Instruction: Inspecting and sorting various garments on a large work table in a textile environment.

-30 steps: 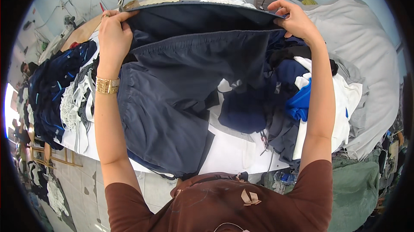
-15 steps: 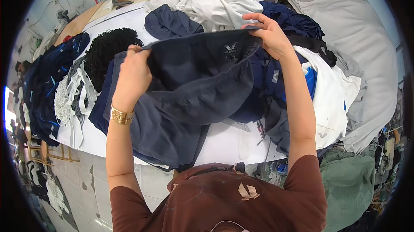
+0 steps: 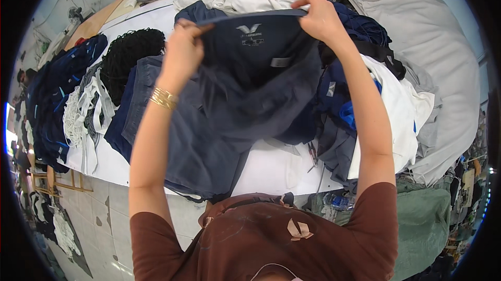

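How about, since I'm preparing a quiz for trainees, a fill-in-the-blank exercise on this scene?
1. The left hand and right hand hold the ____ edge of the dark garment.
2. Of the two, only the ____ one has a gold wristband below it.
3. The person's shirt is ____.
4. The tabletop is ____.

Missing words: upper; left; brown; white.

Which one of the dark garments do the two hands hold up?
The dark blue-grey fabric garment with pale print inside: the left hand and right hand grip its upper edge; other dark garments lie on the white table.
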Demonstrator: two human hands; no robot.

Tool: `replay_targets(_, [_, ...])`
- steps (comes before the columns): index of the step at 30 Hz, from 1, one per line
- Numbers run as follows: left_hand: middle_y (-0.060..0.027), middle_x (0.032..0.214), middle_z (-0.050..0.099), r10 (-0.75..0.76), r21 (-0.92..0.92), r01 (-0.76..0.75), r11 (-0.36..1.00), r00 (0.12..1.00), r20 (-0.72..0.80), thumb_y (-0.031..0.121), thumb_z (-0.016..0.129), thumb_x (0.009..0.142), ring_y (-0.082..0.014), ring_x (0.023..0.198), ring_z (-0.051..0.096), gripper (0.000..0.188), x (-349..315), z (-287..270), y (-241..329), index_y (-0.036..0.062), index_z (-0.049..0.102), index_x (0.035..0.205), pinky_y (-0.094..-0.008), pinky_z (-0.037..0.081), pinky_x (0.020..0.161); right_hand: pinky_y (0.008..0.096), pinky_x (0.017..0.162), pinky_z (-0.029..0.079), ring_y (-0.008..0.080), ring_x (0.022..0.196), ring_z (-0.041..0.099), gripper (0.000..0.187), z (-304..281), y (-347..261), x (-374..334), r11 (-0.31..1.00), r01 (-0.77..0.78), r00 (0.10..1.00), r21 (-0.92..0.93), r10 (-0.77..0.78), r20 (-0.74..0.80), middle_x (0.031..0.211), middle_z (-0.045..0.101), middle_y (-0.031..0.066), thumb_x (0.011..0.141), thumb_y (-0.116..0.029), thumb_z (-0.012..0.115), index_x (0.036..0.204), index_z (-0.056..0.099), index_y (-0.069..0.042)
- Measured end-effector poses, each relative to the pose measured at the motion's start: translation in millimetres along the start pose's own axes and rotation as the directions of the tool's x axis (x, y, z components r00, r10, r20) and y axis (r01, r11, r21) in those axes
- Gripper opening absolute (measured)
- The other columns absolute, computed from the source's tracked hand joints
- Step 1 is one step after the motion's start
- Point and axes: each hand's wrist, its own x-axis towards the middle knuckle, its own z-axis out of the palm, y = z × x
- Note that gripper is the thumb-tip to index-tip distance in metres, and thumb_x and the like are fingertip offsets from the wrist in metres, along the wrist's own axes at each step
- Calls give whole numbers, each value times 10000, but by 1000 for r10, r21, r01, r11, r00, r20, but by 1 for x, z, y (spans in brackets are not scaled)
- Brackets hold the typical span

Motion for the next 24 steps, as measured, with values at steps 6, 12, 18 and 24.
replay_targets(6, [-162, 977, 534, -50, 319, 21, 948, 995, 84, -72, 527, 724, -302, 981, 543, 420, 41, -68, -79, 107, 697, 1064, -357, 457, 871, 320, 624, 531, 199, 895, 642, 396, -43, 33, 15, 908, -411, 867, -78, 416, 274, 1041, 666, 84, 783, -29, 572, 1169, 599, -110])
replay_targets(12, [-232, 1232, 435, 4, 495, -92, 864, 985, 175, 36, 665, 668, -379, 1133, 478, 649, 43, -97, -51, 79, 499, 1294, -389, 420, 957, 319, 635, 574, 182, 917, 625, 409, -59, 23, 17, 915, -384, 908, 122, 350, 229, 1041, 645, 73, 828, 3, 520, 1208, 579, -133])
replay_targets(18, [-238, 1338, 304, -164, 285, 27, 958, 867, 471, 107, 767, 541, -416, 1145, 471, 785, -31, -97, -3, 30, 455, 1257, -399, 439, 952, 312, 787, 543, 159, 911, 596, 450, -27, 26, -34, 849, -392, 875, 355, 225, 428, 940, 606, 56, 822, 82, 456, 1213, 570, -110])
replay_targets(24, [-247, 1356, 279, -325, 205, 266, 942, 565, 758, 9, 742, 572, -473, 921, 581, 783, -152, -36, 40, 82, 422, 1283, -456, 515, 829, 239, 625, 445, 89, 686, 549, 353, 37, 43, -176, 903, -422, 805, 74, 336, 490, 737, 588, 18, 759, -44, 701, 1101, 612, -40])
